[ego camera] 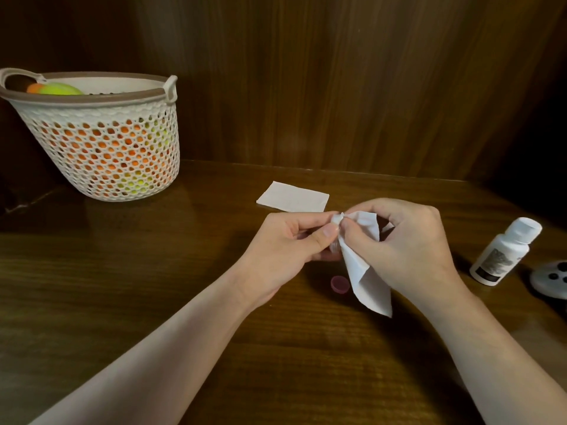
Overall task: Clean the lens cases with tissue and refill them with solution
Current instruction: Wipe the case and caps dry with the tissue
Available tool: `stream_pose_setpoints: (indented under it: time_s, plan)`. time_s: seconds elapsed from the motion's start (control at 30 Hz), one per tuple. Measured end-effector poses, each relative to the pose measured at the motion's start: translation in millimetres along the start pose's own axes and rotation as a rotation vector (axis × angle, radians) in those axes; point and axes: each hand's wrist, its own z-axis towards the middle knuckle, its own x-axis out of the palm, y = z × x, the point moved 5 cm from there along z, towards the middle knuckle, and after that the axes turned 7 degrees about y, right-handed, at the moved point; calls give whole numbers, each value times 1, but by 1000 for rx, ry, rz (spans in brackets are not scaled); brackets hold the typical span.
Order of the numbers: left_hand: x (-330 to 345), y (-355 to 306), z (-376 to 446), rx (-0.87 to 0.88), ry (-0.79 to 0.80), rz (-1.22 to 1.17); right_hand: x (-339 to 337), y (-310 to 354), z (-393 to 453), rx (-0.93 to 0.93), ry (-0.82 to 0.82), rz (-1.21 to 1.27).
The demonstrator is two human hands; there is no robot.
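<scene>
Left hand (285, 240) clamps the lens case (335, 247) above the surface (153, 271), right hand (408, 240) pinches tissue (365, 265) into it; solution bottle (503, 253) stands off right, nearer the right hand, pink cap (340, 284) below

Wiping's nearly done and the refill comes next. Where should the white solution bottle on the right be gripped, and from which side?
Grip the solution bottle around its labelled body, below the narrower cap. It leans, cap tilted up and away to the right, so come from its left, the side facing the right hand. The grey object crowds its right side.
</scene>
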Motion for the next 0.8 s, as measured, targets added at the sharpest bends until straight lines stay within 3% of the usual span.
stream_pose_setpoints:
  time_s: [0.23, 0.37, 0.5, 0.8]
  plan:
    - [-10, -9, 0, -2, -56, -21, -1, -1, 1, 0, 21, 146]
    - [-16, -11, 0, 1, -85, -160, -7, -6, -1, 54, -30, 282]
    - [-15, -8, 1, -24, -71, -251, 2, -4, -1, 59, 34, 235]
    - [-9, -8, 0, -35, 4, -223, 6, -5, -2, 78, 88, 239]
